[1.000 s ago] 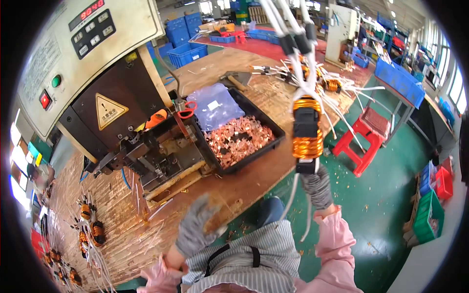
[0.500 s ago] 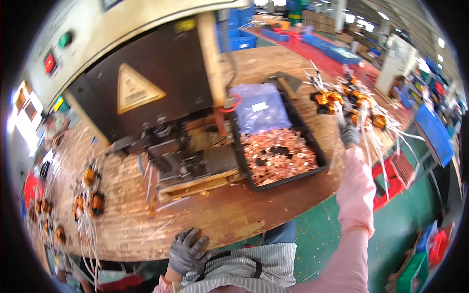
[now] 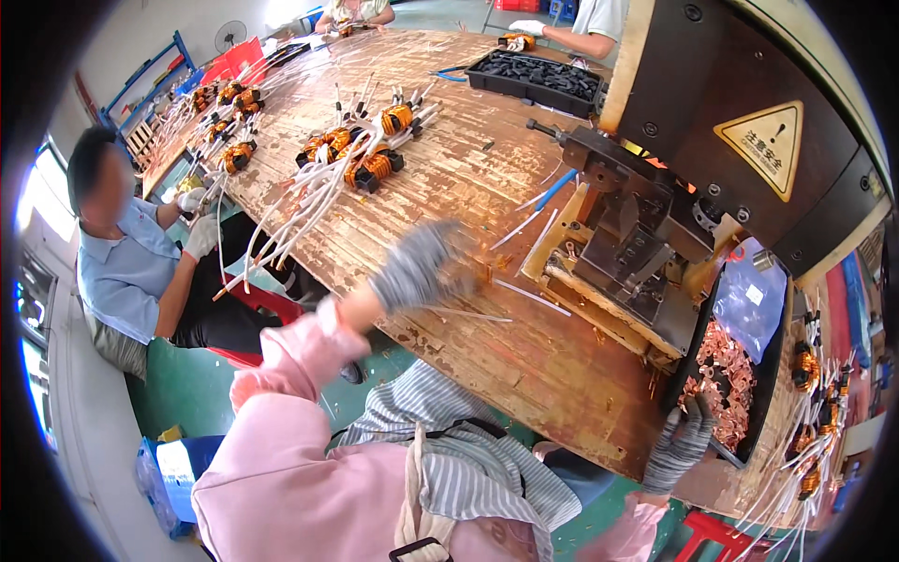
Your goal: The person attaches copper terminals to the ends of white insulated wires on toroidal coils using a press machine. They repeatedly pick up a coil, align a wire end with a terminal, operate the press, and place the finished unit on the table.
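My left hand [image 3: 421, 267], in a striped grey glove, is over the worn wooden table [image 3: 431, 178], its fingers smeared by motion. Beyond it lies a cluster of copper-wound coils [image 3: 351, 155] with long white leads. My right hand [image 3: 679, 445], also gloved, is at the near side of a black tray [image 3: 754, 426]. Its fingers are stretched out, a little apart, against the small copper terminals [image 3: 726, 384] in that tray. A bluish plastic bag [image 3: 751, 300] covers the tray's far part. Beside the tray stands a press [image 3: 637, 234] with dark metal tooling.
A seated co-worker [image 3: 126, 253] handles leads at the left; other people sit at the far side. A black tray of small dark parts [image 3: 536, 80] stands behind the press. More coils [image 3: 810, 421] lie at the far right. White tube offcuts [image 3: 532, 298] lie near the press.
The view has swung left. My right hand has left the coils at the right and is now at the copper terminals. My left hand has moved from the table's front edge out over the tabletop.
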The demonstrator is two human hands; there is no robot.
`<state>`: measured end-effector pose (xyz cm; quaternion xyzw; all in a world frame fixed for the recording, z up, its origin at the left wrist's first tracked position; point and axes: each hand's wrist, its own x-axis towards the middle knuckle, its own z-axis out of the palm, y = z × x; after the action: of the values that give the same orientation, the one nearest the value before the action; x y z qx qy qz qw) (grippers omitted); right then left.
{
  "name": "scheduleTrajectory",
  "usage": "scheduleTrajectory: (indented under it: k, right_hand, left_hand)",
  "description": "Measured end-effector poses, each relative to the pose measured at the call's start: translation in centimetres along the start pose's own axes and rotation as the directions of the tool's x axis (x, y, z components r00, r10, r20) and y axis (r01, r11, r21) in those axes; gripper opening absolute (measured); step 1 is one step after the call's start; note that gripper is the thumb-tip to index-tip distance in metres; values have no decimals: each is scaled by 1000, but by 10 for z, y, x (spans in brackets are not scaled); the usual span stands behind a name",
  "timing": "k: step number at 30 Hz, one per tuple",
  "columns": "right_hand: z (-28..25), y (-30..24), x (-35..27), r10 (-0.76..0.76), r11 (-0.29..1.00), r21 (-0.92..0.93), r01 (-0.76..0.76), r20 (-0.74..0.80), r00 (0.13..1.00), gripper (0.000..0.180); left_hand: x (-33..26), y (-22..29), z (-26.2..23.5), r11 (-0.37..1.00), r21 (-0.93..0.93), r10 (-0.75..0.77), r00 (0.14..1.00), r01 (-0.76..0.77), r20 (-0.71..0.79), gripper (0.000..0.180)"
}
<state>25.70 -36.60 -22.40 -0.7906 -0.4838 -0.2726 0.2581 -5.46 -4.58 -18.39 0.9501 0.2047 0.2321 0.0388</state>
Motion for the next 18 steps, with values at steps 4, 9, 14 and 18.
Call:
scheduleTrajectory:
  k: [4,9,14,18]
  right_hand:
    - [13,-4,2,14,994,-110,-11,29,999,25]
    - [12,-11,6,24,985,-172,-15,55,998,30]
    - [9,-12,7,25,980,-197,-14,55,998,31]
    - [9,-12,5,31,984,-178,-24,39,999,30]
  left_hand:
    - [16,-131,-40,567,643,-666,746,515,-10,54]
    - [-33,-162,-30,607,557,-610,782,566,-130,54]
    - [-61,-177,-29,502,366,-777,595,783,-206,69]
    - [-60,-193,-36,451,595,-788,610,665,-83,66]
